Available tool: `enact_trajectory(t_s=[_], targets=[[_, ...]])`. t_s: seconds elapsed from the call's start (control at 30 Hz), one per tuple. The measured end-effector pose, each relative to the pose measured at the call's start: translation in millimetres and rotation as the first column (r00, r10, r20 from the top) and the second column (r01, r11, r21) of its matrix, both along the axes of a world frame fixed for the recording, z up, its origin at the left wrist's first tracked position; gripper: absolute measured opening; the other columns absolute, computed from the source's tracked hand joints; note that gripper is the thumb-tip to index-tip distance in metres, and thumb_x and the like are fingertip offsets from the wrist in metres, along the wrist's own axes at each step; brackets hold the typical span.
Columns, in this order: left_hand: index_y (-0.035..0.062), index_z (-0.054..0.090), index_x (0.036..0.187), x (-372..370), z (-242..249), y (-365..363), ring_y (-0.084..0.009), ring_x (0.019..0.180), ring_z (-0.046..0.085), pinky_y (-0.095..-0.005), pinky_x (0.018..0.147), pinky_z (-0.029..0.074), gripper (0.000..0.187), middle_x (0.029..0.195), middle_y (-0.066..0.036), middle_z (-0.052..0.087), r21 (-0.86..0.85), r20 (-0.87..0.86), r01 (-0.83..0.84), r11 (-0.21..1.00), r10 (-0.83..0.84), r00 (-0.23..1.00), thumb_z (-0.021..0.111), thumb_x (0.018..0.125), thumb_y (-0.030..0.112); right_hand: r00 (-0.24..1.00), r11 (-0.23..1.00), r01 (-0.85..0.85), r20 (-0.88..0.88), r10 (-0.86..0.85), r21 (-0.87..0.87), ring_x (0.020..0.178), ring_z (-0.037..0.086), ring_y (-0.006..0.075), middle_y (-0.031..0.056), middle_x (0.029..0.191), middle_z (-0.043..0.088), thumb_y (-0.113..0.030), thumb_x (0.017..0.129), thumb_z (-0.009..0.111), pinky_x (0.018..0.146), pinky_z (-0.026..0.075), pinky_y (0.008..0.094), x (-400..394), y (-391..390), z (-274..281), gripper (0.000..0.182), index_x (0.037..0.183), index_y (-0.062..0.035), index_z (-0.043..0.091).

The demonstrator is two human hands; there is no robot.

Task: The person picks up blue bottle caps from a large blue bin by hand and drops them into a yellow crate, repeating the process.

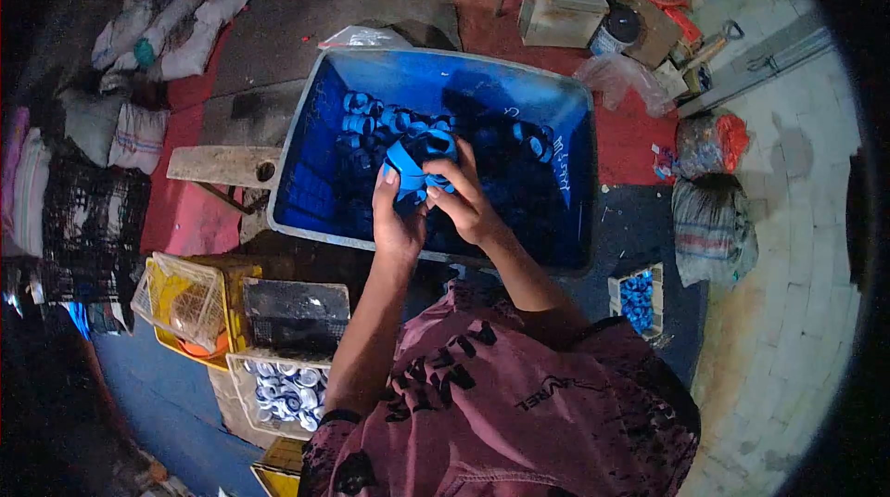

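Over a large blue bin [436, 63], both hands hold blue plastic ring-like pieces [422, 161]. My left hand [397, 214] has its fingers wrapped round the pieces from the left and below, thumb on the near side. From the right, my right hand [464, 196] grips the same cluster, its thumb and fingers closed on it. Beneath and behind the hands, many similar blue pieces [357, 121] lie in the bin, the lower ones in dark shadow. Some fingertips are hidden by the held pieces.
A wooden plank [218, 166] juts out left of the bin. Lower left are a yellow crate [236, 270], a black crate [297, 312] and a basket of white pieces [289, 395]. A small basket of blue pieces [637, 300] stands right; sacks [712, 230] line the wall.
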State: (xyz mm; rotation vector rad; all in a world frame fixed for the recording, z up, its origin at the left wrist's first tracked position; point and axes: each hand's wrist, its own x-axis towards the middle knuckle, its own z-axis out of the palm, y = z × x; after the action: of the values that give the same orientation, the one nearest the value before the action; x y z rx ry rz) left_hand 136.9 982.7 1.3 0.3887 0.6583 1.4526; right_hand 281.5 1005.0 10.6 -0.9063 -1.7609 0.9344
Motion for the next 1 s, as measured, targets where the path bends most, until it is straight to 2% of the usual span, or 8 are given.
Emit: enact_trajectory(t_s=[0.1, 0.2, 0.3, 0.4, 0.63, 0.67, 0.73, 1.0], targets=[[0.0151, 0.055, 0.13, -0.8, 9.3, -2.2, -0.0214, 0.111, 0.061, -0.0428, 0.091, 0.052, 0.048, 0.121, -0.004, 0.063, -0.038, -0.021, -0.025, 0.999, 0.024, 0.999, 0.057, 0.095, 0.047, 0.998, 0.999, -0.002, -0.066, -0.001, -0.05, 0.123, 0.05, 0.032, 0.0207, 0.142, 0.038, -0.015, 0.1, 0.055, 0.095, 0.049, 0.0418, -6.7, -0.1, 5.3, 0.022, 0.119, -0.0061, 0.062], [0.0168, 0.056, 0.129, -3.3, 8.0, -4.7, -0.0215, 0.111, 0.061, -0.044, 0.092, 0.051, 0.044, 0.121, -0.003, 0.063, -0.055, -0.025, -0.041, 0.998, 0.039, 0.999, 0.056, 0.096, 0.046, 0.993, 0.999, -0.006, -0.114, 0.001, -0.042, 0.111, 0.056, 0.0235, 0.0168, 0.136, 0.04, -0.015, 0.105, 0.051, 0.075, 0.057, 0.0313, -12.6, -0.2, 4.6, 0.019, 0.116, -0.0059, 0.063], [0.017, 0.055, 0.132, -8.6, 5.2, -5.5, -0.0219, 0.115, 0.06, -0.0451, 0.094, 0.05, 0.047, 0.124, -0.003, 0.062, -0.054, -0.044, -0.064, 0.997, 0.061, 0.997, 0.057, 0.095, 0.046, 0.968, 0.987, -0.055, -0.252, 0.016, -0.149, 0.116, 0.052, 0.0243, 0.0146, 0.13, 0.045, -0.015, 0.105, 0.051, 0.091, 0.046, 0.0334, -23.6, 0.4, 0.6, 0.017, 0.112, -0.0053, 0.063], [0.0157, 0.053, 0.136, -11.9, 12.4, -11.5, -0.0211, 0.116, 0.059, -0.0447, 0.094, 0.05, 0.054, 0.125, -0.005, 0.061, -0.091, -0.048, -0.141, 0.986, 0.137, 0.989, 0.061, 0.093, 0.047, 0.989, 0.999, -0.014, -0.147, 0.008, -0.036, 0.114, 0.051, 0.0249, 0.0122, 0.122, 0.05, -0.018, 0.106, 0.053, 0.099, 0.041, 0.0354, -30.7, 6.1, -1.1, 0.017, 0.109, -0.005, 0.062], [0.0146, 0.055, 0.136, -39.4, 10.9, -45.9, -0.0152, 0.105, 0.06, -0.0359, 0.086, 0.051, 0.052, 0.117, -0.001, 0.063, -0.14, 0.03, -0.365, 0.92, 0.372, 0.928, 0.066, 0.093, 0.043, 0.968, 0.97, -0.236, -0.1, 0.23, -0.057, 0.109, 0.053, 0.0208, 0.0089, 0.114, 0.051, -0.001, 0.094, 0.065, 0.095, 0.043, 0.0316, -64.4, 7.8, -18.7, 0.016, 0.109, -0.0063, 0.061], [0.0142, 0.056, 0.135, -46.2, 7.0, -55.0, -0.0149, 0.103, 0.06, -0.035, 0.086, 0.05, 0.051, 0.116, -0.001, 0.063, -0.148, 0.034, -0.411, 0.899, 0.42, 0.907, 0.066, 0.093, 0.042, 0.958, 0.961, -0.275, -0.089, 0.272, -0.023, 0.112, 0.054, 0.0282, 0.0115, 0.118, 0.053, -0.008, 0.094, 0.068, 0.099, 0.041, 0.038, -74.2, 5.9, -18.8, 0.017, 0.11, -0.0081, 0.063], [0.0132, 0.057, 0.133, -58.7, 3.8, -74.9, -0.0142, 0.1, 0.061, -0.0332, 0.085, 0.05, 0.049, 0.113, -0.001, 0.064, -0.157, 0.038, -0.493, 0.856, 0.504, 0.863, 0.065, 0.094, 0.042, 0.924, 0.927, -0.374, -0.093, 0.37, -0.035, 0.111, 0.053, 0.0211, 0.0084, 0.118, 0.051, -0.002, 0.093, 0.067, 0.096, 0.043, 0.0327, -94.2, -3.4, -25.4, 0.019, 0.11, -0.0074, 0.061], [0.0139, 0.059, 0.123, -105.1, 6.5, -200.5, -0.0136, 0.096, 0.061, -0.0329, 0.078, 0.049, 0.042, 0.106, 0.001, 0.064, -0.168, 0.081, -0.761, 0.627, 0.778, 0.623, 0.063, 0.094, 0.044, 0.735, 0.738, -0.673, -0.075, 0.674, 0.049, 0.118, 0.053, 0.0246, 0.0105, 0.125, 0.05, -0.005, 0.09, 0.072, 0.102, 0.041, 0.0355, -185.4, -93.1, -24.9, 0.029, 0.116, -0.0093, 0.059]])
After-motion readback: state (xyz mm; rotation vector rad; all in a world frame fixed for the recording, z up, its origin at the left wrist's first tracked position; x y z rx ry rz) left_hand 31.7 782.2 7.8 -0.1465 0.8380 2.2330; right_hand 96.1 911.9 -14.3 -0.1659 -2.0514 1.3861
